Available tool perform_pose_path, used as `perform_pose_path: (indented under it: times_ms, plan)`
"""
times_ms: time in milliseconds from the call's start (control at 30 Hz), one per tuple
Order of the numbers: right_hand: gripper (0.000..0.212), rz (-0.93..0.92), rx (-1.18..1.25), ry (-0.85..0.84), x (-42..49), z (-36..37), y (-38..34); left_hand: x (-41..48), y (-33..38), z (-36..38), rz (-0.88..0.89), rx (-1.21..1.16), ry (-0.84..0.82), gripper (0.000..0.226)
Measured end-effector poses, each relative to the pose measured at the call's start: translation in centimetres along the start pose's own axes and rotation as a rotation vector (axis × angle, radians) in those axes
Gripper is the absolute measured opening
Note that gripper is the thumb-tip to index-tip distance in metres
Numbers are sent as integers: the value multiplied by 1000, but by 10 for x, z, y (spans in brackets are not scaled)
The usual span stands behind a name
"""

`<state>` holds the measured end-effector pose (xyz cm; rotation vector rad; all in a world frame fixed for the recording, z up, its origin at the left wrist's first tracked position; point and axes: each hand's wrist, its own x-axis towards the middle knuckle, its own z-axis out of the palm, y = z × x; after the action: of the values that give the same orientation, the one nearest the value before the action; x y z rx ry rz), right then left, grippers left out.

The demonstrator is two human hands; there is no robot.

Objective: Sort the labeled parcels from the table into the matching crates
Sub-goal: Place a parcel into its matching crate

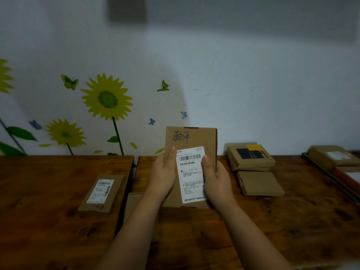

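Note:
I hold a flat brown cardboard parcel (196, 139) upright over the middle of the table, its white shipping label and black handwriting facing me. My left hand (164, 176) grips its left edge with the thumb on the front. My right hand (215, 178) grips its right edge, thumb lying on the label. Another labeled parcel (102, 192) lies flat on the left table. A plain parcel (260, 183) lies on the right, with a stack of parcels (251, 156) behind it. No crate is plainly visible.
Two wooden tables (48, 221) stand side by side against a white wall with sunflower stickers, a narrow gap between them. At the far right, more parcels (333, 156) rest on what looks like a dark-edged tray. Another brown box (134, 209) lies under my left forearm.

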<state>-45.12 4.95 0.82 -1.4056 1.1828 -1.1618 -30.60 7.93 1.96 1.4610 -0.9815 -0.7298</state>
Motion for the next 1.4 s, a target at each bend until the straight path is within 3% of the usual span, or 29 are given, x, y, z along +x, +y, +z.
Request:
perform_pose_path:
  times_ms: [367, 567, 800, 1033, 1267, 1400]
  plan:
    - [39, -63, -8, -28, 4, 0, -1, 2, 4, 0, 35, -24, 39, 55]
    - [41, -16, -42, -58, 9, 5, 4, 2, -1, -9, -41, -54, 20, 43]
    - [56, 120, 99, 86, 16, 14, 10, -10, -22, -18, -127, 10, -106, 34]
    - [37, 134, 60, 19, -9, 34, 16, -13, -39, -34, -120, -106, -1, 36]
    - [53, 146, 74, 108, -30, 43, 32, -11, -66, -34, -179, -150, -75, 39]
    - [44, 157, 21, 210, -39, 13, 39, -18, -66, -4, -207, -119, -179, 37]
